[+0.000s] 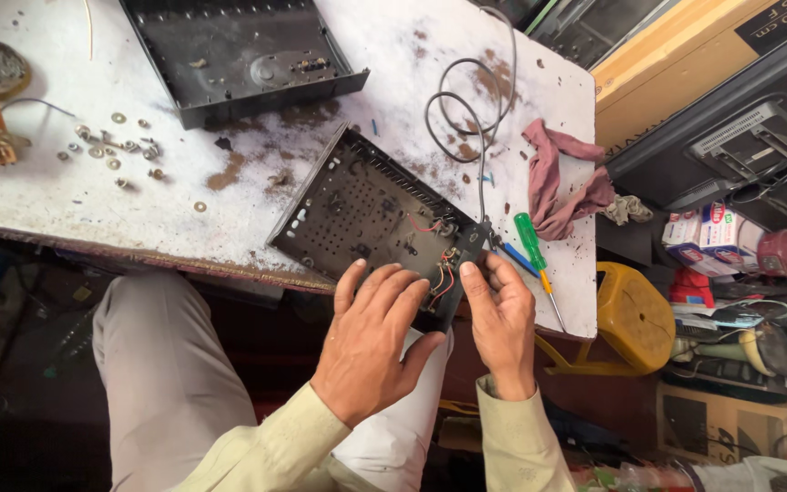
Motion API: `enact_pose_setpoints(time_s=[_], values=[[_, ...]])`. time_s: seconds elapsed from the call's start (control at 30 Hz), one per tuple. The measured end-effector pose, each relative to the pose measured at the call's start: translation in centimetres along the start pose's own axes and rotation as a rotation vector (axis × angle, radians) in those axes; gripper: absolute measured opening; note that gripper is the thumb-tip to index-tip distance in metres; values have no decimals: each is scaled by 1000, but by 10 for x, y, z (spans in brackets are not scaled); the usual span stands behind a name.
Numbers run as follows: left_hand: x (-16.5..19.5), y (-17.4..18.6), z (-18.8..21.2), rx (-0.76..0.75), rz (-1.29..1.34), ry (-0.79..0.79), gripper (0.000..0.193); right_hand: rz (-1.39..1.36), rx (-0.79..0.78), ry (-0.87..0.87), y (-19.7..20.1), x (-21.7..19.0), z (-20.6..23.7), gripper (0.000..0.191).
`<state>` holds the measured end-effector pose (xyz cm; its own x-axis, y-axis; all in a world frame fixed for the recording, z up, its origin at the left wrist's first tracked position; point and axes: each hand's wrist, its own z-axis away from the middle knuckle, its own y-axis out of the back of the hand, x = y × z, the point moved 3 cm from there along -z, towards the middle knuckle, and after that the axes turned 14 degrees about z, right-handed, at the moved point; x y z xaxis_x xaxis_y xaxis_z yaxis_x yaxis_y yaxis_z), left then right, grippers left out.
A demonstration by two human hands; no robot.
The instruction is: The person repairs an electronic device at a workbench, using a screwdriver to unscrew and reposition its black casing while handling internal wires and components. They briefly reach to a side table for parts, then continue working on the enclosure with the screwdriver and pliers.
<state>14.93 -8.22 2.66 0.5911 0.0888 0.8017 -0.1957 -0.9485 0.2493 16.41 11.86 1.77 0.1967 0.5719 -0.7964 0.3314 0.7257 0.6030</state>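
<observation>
A black metal chassis (357, 205) lies at an angle on the worn white table (166, 200), its near corner hanging over the front edge. Red wires (444, 273) and small parts sit in that corner. My left hand (375, 342) rests on the chassis's near edge with fingers spread beside the wires. My right hand (503, 319) grips the same corner from the right, thumb by the wires. A grey cable (480, 118) loops from that corner across the table.
A green-handled screwdriver (532, 246) lies just right of my right hand. A reddish rag (557, 178) sits at the table's right edge. A black cover (239, 50) lies at the back. Loose washers and screws (111, 150) are at the left. A yellow stool (635, 314) stands below.
</observation>
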Motion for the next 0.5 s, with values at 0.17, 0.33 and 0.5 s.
enact_pose_setpoints(time_s=[0.17,0.33,0.5], values=[[5,-5,-6,-63,-12,-14,43,308,183,-92,38,26,-3,27],[8,-12,-20,-87,-20,80,17,841,221,422,66,22,-20,29],[-1,-33,-40,-207,-28,341,13,933,94,481,55,29,-28,45]])
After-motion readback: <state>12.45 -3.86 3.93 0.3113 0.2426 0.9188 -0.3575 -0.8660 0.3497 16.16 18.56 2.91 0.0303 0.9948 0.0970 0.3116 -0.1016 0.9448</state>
